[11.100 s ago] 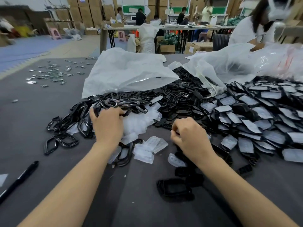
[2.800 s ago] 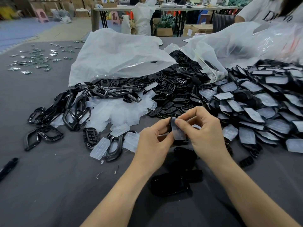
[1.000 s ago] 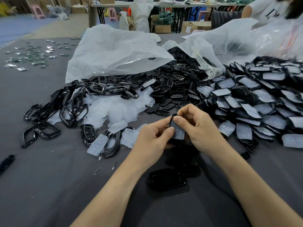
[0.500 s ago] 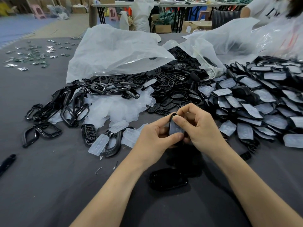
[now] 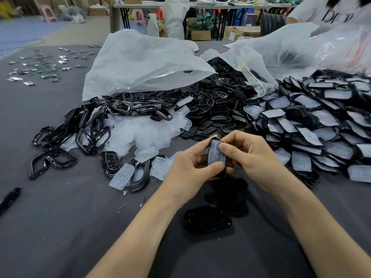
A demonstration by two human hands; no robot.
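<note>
Here, both forearms reach in from the lower edge over the grey cloth table (image 5: 60, 227), past 1 glossy black oval shell (image 5: 206, 218) lying flat. Just beyond, the left hand (image 5: 188, 169) curls round a black housing (image 5: 222, 173), thumb at its lower end; the right hand (image 5: 251, 159) pinches the frosted, soft-looking pad (image 5: 215, 155) seated on it, held upright above the table. Farther off lie loose translucent pads (image 5: 144, 135), shiny black frames (image 5: 90, 129) and a crinkled clear bag (image 5: 144, 63)
</note>
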